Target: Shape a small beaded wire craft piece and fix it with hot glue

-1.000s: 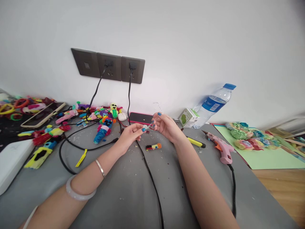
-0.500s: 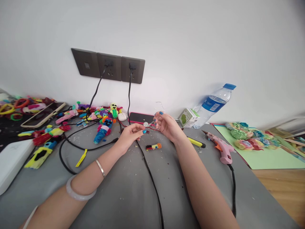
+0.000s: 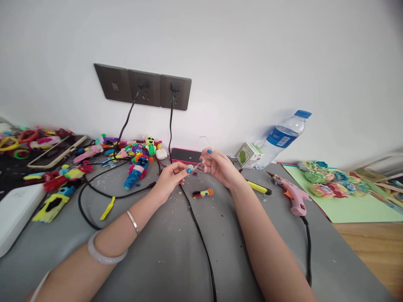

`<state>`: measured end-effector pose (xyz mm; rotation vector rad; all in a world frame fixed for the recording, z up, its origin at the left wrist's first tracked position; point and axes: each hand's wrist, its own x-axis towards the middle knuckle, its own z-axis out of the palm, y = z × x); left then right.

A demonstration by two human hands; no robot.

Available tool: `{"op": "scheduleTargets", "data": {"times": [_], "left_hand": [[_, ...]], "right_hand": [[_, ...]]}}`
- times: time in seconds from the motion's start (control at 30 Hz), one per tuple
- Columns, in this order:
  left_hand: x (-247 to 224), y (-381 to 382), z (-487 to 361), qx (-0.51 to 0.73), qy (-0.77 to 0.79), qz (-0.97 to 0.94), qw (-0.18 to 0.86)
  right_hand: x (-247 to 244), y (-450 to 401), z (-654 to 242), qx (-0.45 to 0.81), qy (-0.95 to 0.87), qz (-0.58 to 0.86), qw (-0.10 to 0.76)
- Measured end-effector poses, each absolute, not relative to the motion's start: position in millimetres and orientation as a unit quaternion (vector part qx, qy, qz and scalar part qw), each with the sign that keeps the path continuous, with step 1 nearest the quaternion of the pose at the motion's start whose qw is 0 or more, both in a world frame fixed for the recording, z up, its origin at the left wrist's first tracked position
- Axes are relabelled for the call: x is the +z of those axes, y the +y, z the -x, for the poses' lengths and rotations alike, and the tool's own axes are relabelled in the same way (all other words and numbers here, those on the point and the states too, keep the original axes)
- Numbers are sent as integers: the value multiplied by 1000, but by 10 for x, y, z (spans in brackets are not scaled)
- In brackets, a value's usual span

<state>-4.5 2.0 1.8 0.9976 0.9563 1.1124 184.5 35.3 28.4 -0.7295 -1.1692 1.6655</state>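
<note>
Over the middle of the grey table, my left hand (image 3: 168, 181) pinches a small silvery-white coiled piece (image 3: 190, 167) between thumb and fingers. My right hand (image 3: 219, 167) is just to its right, its fingertips closed on the thin white strand that runs from that piece. The strand's loose end (image 3: 206, 139) sticks up above my right fingers. Below the hands a small yellow, orange and black fuzzy piece (image 3: 203, 193) lies on the table. The exact grip of the right fingertips is small in the view.
Fuzzy figures (image 3: 137, 170) and a phone (image 3: 58, 151) lie at the left. A black cable (image 3: 198, 228) crosses the middle. To the right are a yellow cutter (image 3: 258, 188), a pink glue gun (image 3: 296, 197), a small box (image 3: 248, 155) and a bottle (image 3: 281, 140).
My left thumb and fingers have closed more over the coiled piece, which moved slightly left. My right hand has shifted slightly left, and the loose strand end swung left.
</note>
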Motion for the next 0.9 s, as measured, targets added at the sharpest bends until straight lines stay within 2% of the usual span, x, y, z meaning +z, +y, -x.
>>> {"op": "scheduleTargets", "data": {"times": [0.57,0.9], "left_hand": [[36,31,52,492,408,-412,650],[34,37,55,474,401,-434,653]], "right_hand": [[209,346,-1823,669,-536,333,394],[254,339,-1828,650,-522,347,430]]}}
